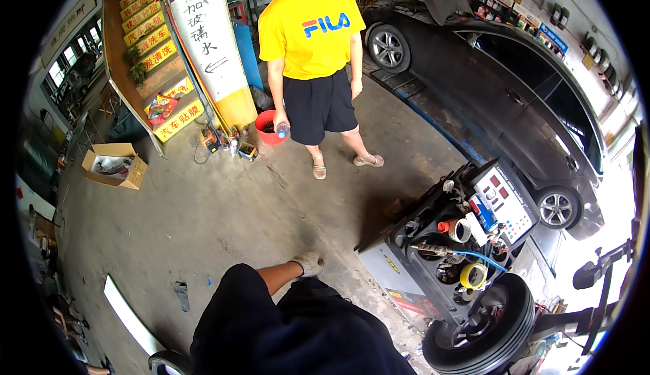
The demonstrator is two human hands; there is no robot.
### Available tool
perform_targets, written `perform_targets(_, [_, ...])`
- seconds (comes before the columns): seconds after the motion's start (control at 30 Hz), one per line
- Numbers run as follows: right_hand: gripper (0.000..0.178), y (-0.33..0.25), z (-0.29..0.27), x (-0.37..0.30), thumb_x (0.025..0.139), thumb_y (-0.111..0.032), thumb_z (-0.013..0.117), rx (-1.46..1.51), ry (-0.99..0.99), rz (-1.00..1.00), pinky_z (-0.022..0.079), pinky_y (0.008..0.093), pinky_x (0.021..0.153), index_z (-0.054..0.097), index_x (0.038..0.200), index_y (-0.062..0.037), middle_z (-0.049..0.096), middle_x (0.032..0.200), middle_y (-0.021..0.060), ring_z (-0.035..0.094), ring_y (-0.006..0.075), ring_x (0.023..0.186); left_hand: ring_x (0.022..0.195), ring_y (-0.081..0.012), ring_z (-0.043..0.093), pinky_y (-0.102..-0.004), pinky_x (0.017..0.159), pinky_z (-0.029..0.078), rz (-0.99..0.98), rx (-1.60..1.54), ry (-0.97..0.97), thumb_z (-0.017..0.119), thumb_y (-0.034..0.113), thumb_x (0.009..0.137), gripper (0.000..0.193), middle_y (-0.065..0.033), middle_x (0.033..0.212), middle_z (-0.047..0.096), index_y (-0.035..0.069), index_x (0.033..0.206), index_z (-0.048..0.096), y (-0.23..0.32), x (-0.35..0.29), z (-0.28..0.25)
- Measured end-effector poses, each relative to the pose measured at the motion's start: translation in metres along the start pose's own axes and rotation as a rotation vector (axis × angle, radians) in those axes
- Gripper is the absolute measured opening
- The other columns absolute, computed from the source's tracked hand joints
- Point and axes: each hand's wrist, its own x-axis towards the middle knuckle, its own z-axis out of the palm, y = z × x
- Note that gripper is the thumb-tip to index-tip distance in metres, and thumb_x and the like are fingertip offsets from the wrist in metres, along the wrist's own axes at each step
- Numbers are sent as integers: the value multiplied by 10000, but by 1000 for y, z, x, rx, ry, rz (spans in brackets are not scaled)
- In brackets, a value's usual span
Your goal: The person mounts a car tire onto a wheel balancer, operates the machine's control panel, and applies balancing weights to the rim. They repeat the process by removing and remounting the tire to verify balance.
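Note:
Neither of my hands is in the picture; only my dark clothes and one bent leg (274,280) with a shoe show at the bottom. To my right stands a wheel balancing machine (393,273), its top tray crowded with small tools and parts. A roll of yellow tape (473,275), a red-and-white roll or can (460,229) and an air hose with a blue line (481,258) lie on it. A tyre on a wheel (487,327) sits at the machine's near side.
Ahead stands a person in a yellow T-shirt (311,43), holding a bottle (282,130) beside a red bucket (269,128). A dark car (494,84) with its bonnet raised is at the right. An open cardboard box (116,166), stairs (152,43) and a white strip (128,314) are leftward.

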Motion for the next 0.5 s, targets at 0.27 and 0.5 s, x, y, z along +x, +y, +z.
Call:
perform_targets(0.27, [385,2,10,15,881,-203,673,125,41,97,509,480,999,667,1254,-106,682,1207,203,642,377,1135,1155,-375,668,-475,970,531,13,270,-158,673,430,855,444,-190,1201,717,130,1180,714,-35,-19,-20])
perform_targets(0.5, [380,13,22,15,900,-247,665,186,40,129,507,462,1009,675,1253,-106,690,1206,191,644,362,1139,1108,-403,693,-491,948,532,-190,262,-556,674,481,868,542,-239,1134,734,29,1154,759,-177,-57,89])
